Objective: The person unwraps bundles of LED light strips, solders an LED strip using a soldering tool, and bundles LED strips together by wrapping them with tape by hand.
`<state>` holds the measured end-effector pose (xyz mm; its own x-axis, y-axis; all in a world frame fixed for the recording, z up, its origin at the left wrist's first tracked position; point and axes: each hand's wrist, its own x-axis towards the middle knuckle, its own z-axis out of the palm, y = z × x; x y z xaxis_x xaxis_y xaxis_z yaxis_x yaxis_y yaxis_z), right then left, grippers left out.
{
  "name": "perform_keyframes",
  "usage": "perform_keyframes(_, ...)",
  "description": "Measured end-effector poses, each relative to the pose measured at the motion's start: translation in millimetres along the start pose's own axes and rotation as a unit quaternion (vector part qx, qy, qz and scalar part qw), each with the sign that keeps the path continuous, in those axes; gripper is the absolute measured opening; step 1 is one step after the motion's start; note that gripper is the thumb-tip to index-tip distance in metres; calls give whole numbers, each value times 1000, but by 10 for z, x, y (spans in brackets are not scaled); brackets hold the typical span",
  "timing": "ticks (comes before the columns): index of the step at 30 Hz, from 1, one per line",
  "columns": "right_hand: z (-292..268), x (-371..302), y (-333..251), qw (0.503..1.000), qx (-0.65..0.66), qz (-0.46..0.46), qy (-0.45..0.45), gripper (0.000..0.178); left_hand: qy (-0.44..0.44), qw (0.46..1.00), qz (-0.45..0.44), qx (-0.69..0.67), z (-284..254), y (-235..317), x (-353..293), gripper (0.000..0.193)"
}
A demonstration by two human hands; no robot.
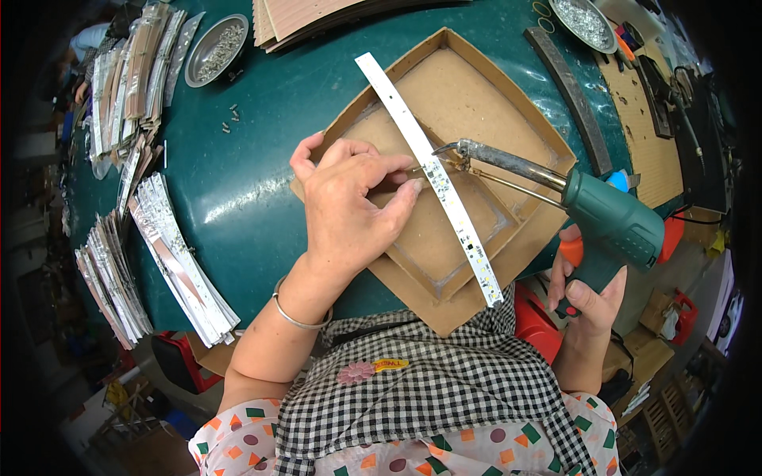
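Item 1: one white strip (pixel 459 218) bearing small components, centre of frame, laid slantwise across a shallow cardboard tray (pixel 468 87); upper end past the tray's upper-left rim, lower end by the apron (pixel 357 412).

Item 2: left hand (pixel 349 186), centre; thumb and forefinger drawn close beside the strip's left edge. Whether they pinch the strip or a small part cannot be told.

Item 3: right hand (pixel 591 297), lower right of centre; fingers wrapped around the handle of a green soldering gun (pixel 615 218), its tip over or against the strip; contact uncertain.

Condition of work: judged under way, at one spot on the strip's middle. Components are already in place along the lower half; the upper stretch looks mostly bare. No finished joint can be made out.

Stock: strip bundles at upper left (pixel 131 79), left (pixel 178 262) and lower left (pixel 111 278); whether worked or awaiting work, undetermined. Loose metal bits (pixel 225 127), upper left, lie apart on the green table (pixel 238 174).
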<state>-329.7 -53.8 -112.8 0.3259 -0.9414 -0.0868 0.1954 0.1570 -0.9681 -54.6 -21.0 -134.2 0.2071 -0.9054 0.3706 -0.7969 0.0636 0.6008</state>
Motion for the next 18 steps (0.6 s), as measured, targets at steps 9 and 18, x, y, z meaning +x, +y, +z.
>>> perform_keyframes(9,-49,7,9,1000,2,7,-17,73,-5,1000,4,6,-21,-26,-28,20)
perform_keyframes(18,-586,366,-284,981,149,-119,21,84,-13,1000,16,-18,-97,-18,40,27)
